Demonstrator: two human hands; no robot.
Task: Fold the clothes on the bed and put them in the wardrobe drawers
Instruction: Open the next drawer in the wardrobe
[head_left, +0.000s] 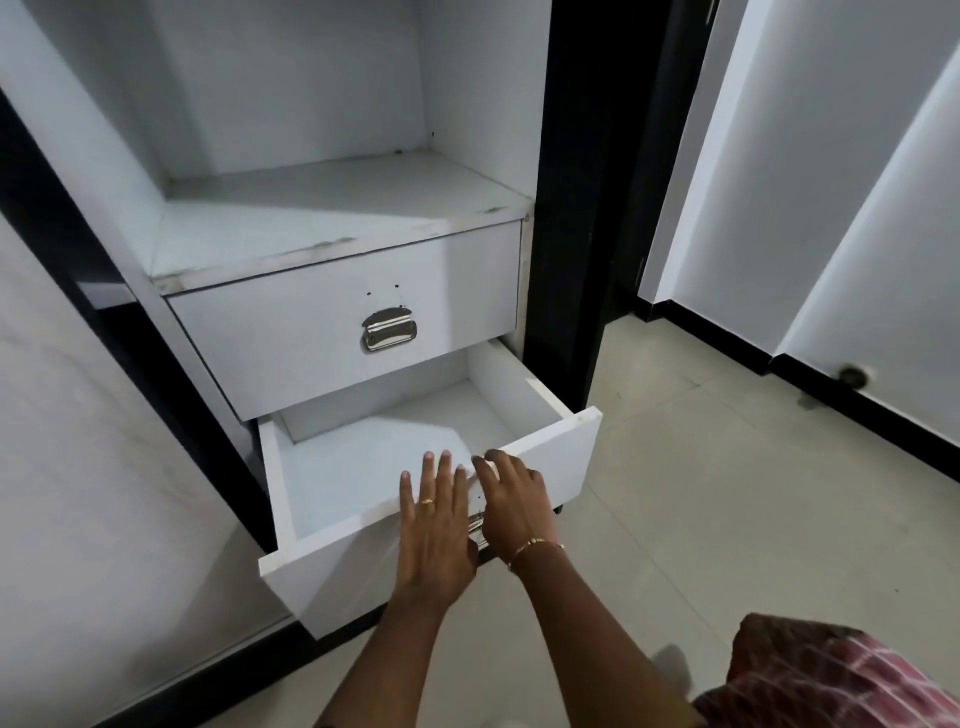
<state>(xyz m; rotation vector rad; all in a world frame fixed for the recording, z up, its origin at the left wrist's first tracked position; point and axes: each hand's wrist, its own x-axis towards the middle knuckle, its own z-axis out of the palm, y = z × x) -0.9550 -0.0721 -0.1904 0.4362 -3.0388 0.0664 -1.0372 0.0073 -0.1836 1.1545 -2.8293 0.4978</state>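
White lower drawer (545, 441) pulled out of wardrobe (311, 218) | upper drawer (332, 332) closed, chrome handle (388, 329) | left hand (434, 525) flat, fingers straight, over front panel | right hand (511, 504) loosely spread beside it, holding nothing | red checked cloth (831, 675) near right.

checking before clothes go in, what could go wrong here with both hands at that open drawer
1. The left hand and right hand lie over the front edge of the open lower drawer; pushing it in now could pinch fingers under the shut upper drawer.
2. The lower drawer juts over the floor at leg level and could be bumped.
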